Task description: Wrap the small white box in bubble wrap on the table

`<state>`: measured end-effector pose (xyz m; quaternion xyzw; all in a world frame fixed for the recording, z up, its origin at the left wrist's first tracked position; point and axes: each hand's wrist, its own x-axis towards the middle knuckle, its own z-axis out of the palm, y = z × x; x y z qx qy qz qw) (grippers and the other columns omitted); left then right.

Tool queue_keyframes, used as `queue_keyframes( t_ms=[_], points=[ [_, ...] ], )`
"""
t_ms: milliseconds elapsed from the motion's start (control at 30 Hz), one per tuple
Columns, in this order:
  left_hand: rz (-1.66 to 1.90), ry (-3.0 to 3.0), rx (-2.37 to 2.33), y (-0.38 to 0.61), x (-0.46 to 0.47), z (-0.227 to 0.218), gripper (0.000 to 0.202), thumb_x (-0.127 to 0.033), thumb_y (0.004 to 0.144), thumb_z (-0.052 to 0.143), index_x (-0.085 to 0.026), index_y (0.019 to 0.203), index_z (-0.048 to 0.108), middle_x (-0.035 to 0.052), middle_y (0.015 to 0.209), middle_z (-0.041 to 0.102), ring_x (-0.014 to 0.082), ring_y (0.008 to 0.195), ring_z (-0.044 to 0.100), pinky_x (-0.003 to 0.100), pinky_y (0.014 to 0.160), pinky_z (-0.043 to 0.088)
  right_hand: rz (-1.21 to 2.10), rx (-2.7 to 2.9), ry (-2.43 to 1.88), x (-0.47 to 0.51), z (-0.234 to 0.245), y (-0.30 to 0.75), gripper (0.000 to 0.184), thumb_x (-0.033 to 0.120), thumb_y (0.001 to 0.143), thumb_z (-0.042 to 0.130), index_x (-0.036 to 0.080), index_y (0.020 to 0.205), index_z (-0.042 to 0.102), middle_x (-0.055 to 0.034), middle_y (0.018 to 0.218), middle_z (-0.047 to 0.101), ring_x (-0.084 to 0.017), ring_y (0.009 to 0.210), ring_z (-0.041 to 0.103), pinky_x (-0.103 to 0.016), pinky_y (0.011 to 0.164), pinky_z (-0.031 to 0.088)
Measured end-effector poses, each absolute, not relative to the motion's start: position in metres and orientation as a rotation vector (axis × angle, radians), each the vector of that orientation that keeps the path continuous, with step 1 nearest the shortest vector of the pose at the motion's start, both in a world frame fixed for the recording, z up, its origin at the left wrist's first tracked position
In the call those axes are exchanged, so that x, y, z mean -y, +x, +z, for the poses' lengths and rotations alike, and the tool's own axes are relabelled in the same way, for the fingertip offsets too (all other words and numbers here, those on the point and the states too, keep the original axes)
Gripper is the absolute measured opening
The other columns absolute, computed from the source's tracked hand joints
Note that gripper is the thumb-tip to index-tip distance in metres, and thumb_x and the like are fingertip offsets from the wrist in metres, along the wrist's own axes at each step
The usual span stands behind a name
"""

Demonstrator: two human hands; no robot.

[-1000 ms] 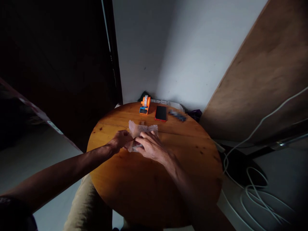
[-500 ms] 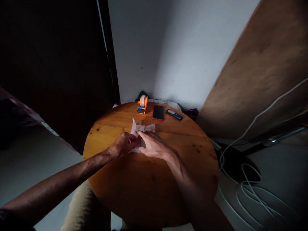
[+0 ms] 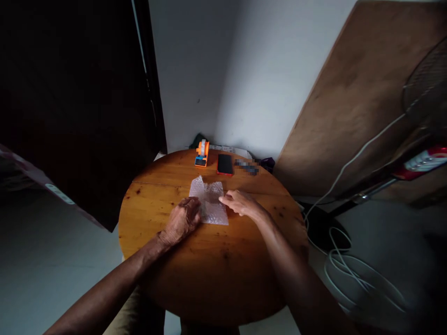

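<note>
A small sheet of bubble wrap (image 3: 210, 203) lies on the round wooden table (image 3: 209, 260), its far edge curling up. My left hand (image 3: 181, 222) rests on the sheet's left edge with its fingers curled down onto it. At the right edge of the sheet my right hand (image 3: 240, 202) pinches the wrap between thumb and fingers.
At the table's far edge stand an orange tape dispenser (image 3: 201, 153), a dark phone in a red case (image 3: 225, 164) and a small dark remote (image 3: 246, 166). A wooden board (image 3: 352, 107) leans on the right. White cables (image 3: 349, 274) lie on the floor.
My hands have parted to opposite edges of the bubble wrap, which now lies flatter and more exposed. The view has shifted slightly.
</note>
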<state>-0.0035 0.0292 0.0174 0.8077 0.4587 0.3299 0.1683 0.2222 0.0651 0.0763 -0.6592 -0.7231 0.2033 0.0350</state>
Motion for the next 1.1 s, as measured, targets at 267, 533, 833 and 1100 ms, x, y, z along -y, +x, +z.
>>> queue_keyframes(
  t_ms=[267,533,833,1100],
  points=[
    [0.858,2.306,-1.331,-0.004,-0.029,0.022,0.028,-0.017,0.086,0.054,-0.017,0.111,0.066,0.0126,0.115,0.070,0.0251,0.104,0.067,0.036,0.094,0.052,0.775,1.774,-2.107,-0.022,0.054,0.224,0.051,0.048,0.090,0.056,0.013,0.128,0.059,-0.0141,0.102,0.073,-0.016,0.063,0.069,-0.022,0.052,0.048],
    [0.816,2.290,-1.294,-0.004,-0.033,0.023,0.031,-0.014,0.082,0.056,-0.016,0.112,0.067,0.0125,0.112,0.071,0.0255,0.104,0.067,0.035,0.093,0.052,1.072,1.240,-1.809,-0.012,0.033,0.191,0.077,0.035,0.082,0.066,0.019,0.149,0.031,-0.0059,0.098,0.065,-0.011,0.058,0.060,-0.017,0.036,0.044],
    [0.775,2.299,-1.303,-0.002,-0.027,0.028,0.030,-0.017,0.086,0.054,-0.016,0.112,0.068,0.0138,0.108,0.072,0.0254,0.096,0.068,0.036,0.085,0.052,1.027,1.223,-1.515,-0.016,0.029,0.178,0.071,0.028,0.072,0.065,0.017,0.139,0.042,0.0060,0.071,0.056,-0.009,0.051,0.046,-0.019,0.039,0.045],
    [0.857,2.474,-1.239,-0.006,-0.033,0.027,0.029,-0.017,0.082,0.057,-0.019,0.107,0.072,0.0112,0.095,0.070,0.0265,0.092,0.060,0.040,0.085,0.049,0.948,1.312,-1.436,-0.024,0.028,0.159,0.063,0.029,0.072,0.065,0.016,0.132,0.053,0.0052,0.067,0.056,-0.010,0.054,0.049,-0.020,0.044,0.042]
  ],
)
